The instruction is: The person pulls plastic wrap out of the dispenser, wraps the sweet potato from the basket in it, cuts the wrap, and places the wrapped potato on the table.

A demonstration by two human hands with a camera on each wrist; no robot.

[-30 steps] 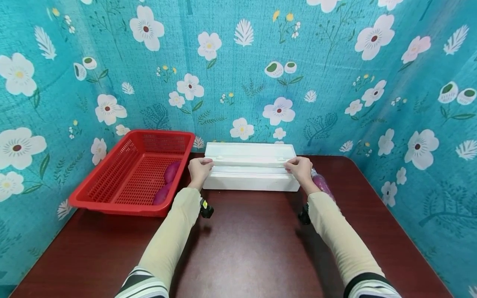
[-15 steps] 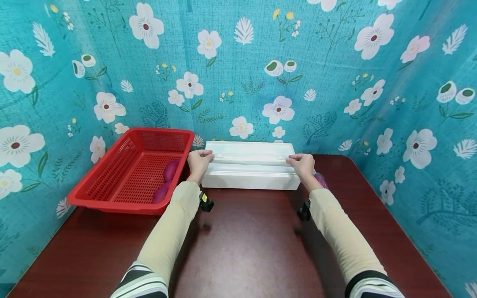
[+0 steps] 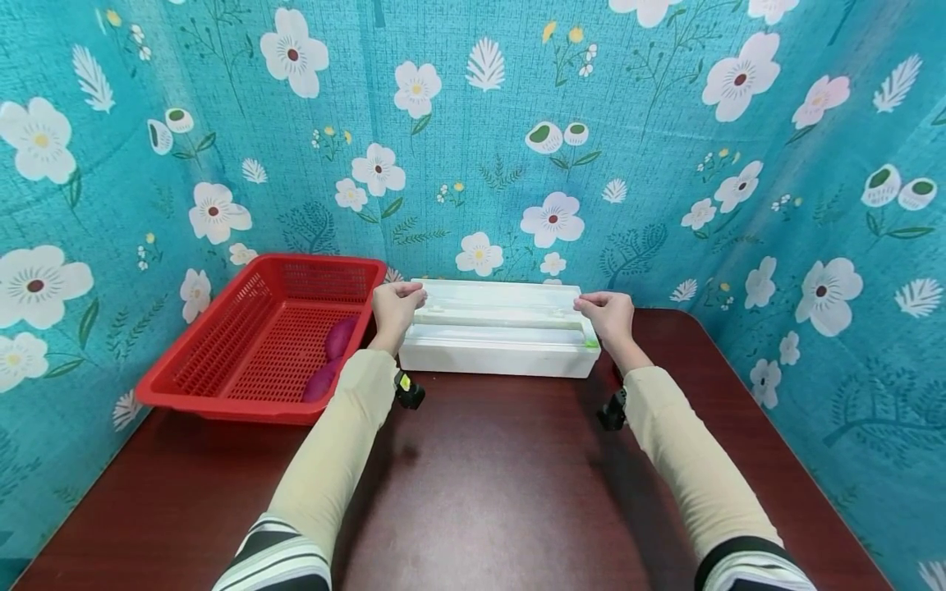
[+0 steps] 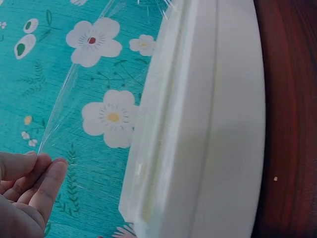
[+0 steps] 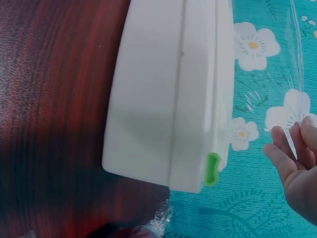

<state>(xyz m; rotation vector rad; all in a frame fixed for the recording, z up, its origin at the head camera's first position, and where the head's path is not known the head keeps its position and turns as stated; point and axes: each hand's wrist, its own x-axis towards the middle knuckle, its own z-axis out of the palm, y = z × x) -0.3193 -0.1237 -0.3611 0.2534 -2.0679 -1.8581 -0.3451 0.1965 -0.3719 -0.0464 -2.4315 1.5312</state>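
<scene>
A long white cling film dispenser (image 3: 498,359) stands at the back of the table, its upper part raised in the head view. Clear cling film (image 4: 62,94) stretches up from it between my hands. My left hand (image 3: 395,315) pinches one film corner between thumb and fingertips, above the dispenser's left end. The opposite corner is pinched by my right hand (image 3: 612,320), above the right end. In the right wrist view the film (image 5: 298,54) runs taut to those fingertips. A small green slider (image 5: 212,168) sits at the dispenser's right end.
Left on the table stands a red plastic basket (image 3: 244,406) holding two purple oblong things (image 3: 341,337), perhaps sweet potatoes. By the dispenser's right end lies a dark, film-wrapped thing (image 5: 138,231), mostly cut off. A teal flowered curtain (image 3: 473,164) hangs close behind.
Both hands have risen from the dispenser's front, drawing the film up and back. The right hand has also shifted right, and the green slider has come into view.
</scene>
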